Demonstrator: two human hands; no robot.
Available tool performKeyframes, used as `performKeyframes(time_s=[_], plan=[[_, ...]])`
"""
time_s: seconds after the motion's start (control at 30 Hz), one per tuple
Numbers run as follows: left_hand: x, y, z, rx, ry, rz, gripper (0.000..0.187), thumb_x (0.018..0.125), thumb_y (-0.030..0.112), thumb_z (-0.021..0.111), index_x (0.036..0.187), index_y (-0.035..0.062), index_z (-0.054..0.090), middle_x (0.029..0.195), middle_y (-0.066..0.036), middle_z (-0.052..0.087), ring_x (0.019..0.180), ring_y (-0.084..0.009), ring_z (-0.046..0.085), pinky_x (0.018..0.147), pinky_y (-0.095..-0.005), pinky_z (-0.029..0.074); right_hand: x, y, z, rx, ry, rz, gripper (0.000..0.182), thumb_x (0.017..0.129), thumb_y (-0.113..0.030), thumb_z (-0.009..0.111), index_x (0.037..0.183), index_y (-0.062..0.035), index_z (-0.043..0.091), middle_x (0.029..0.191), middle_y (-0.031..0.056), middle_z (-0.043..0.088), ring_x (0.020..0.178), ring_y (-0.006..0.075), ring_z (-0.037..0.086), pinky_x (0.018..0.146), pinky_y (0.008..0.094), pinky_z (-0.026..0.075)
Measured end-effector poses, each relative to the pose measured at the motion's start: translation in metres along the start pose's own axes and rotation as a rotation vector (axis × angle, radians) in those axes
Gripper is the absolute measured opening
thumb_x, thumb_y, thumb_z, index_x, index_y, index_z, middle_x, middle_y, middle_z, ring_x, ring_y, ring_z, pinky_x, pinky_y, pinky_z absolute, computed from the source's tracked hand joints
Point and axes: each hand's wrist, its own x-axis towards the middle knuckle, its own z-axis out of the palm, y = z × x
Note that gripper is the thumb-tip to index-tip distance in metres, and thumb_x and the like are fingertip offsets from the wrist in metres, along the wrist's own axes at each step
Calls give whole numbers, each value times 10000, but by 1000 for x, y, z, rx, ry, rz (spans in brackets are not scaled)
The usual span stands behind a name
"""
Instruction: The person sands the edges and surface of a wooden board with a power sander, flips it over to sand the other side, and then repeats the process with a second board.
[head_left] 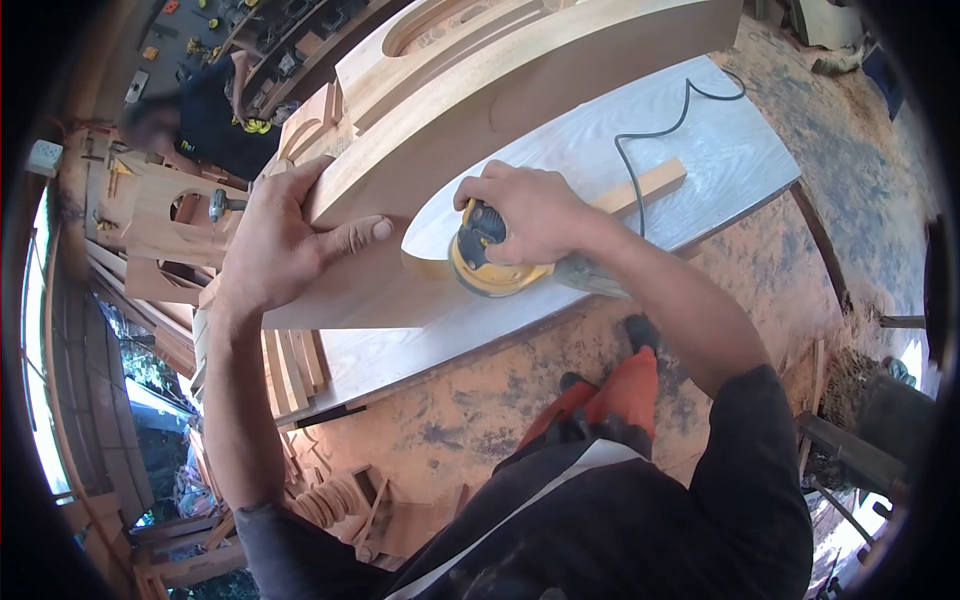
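The right hand (530, 210) is clamping down over a yellow orbital sander (487, 262), which is running on the curved wooden panel (520, 85) near the bench's (720, 150) front edge. The left hand (285, 235) is lying flat, fingers spread, bracing the panel. The power cord (640, 140) is trailing across the bench; it may snag the loose wood strip (645, 185), and the sander may gouge if tilted.

sander (487, 262) mostly under right hand (530, 212); curved panel (520, 90) cut off at top.
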Motion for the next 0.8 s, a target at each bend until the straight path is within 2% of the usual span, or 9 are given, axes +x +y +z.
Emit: performKeyframes(time_s=[0.17,0.23,0.33,0.47,0.57,0.63,0.8], plan=[[-2,0,0,-28,-4,2,650,790,463,962,1080,-76,744,826,-182,769,750,-228,756,725,-379,585,1,-5,1,-21,-12,-36,612,751,-279,807,1331,-156,657,1246,118,653,1138,338,705,963,461,580],[-3,1,-1,57,0,-11,667,788,486,957,1083,-74,745,834,-185,772,753,-228,759,733,-380,590,1,-4,-4,-179,-107,27,600,753,-249,804,1331,-165,663,1253,114,653,1136,335,711,954,466,587],[2,4,1,1,-6,-40,687,779,508,956,1089,-68,749,837,-191,774,764,-231,763,743,-384,592,4,-12,-9,-229,-125,-16,598,747,-230,808,1325,-172,669,1277,111,653,1142,327,710,952,471,590],[-3,1,2,43,7,-18,703,773,519,955,1106,-65,751,839,-196,777,761,-236,768,743,-387,595,5,-9,-2,-130,-53,-48,593,744,-232,812,1316,-166,672,1289,118,655,1135,330,712,945,466,595],[2,1,2,64,35,2,722,769,530,954,1122,-66,749,841,-196,779,755,-239,771,736,-389,597,5,-2,-4,-294,-85,-38,591,744,-250,811,1309,-153,671,1301,125,654,1117,339,714,939,461,594],[1,-4,2,-2,2,-12,734,776,536,948,1136,-71,744,844,-197,779,749,-239,769,734,-389,596,2,-3,-1,-41,6,-102,532,787,-252,787,1303,-178,676,1264,146,664,1130,364,720,947,492,589],[4,2,0,62,3,-6,729,785,539,941,1122,-77,746,842,-198,781,745,-244,768,735,-390,596,2,-1,-3,-107,-49,-42,597,745,-280,804,1309,-149,658,1225,120,653,1120,343,700,941,469,580]])
